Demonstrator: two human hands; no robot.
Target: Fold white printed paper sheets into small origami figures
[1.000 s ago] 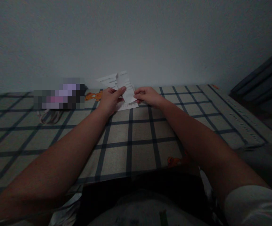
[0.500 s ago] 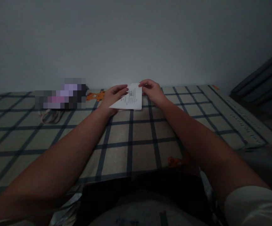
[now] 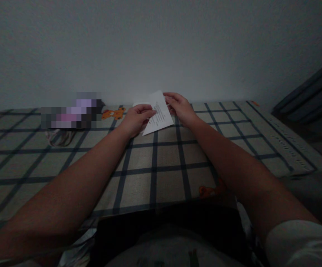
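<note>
Paper (image 3: 162, 116) at centre of frame, above the far part of the checked bench (image 3: 168, 159), print showing. Change over the last half second: its near edge, almost level then, now slants, the left corner dropping and the top point rising in front of the wall (image 3: 161, 44). A white flap shows behind the left hand (image 3: 140, 118). Looks like turning in place, not carrying; handling seems unfinished.

Left fingers pinch the paper at its left side. Right hand (image 3: 179, 107): fingers bent at the paper's right edge; cannot tell whether they grip.

Edges: bench meets wall just beyond the paper, limiting reach that way. More room toward lower centre, between the forearms. Blurred item (image 3: 75, 113) with cord (image 3: 59, 140), left of frame, well apart from the left hand.
</note>
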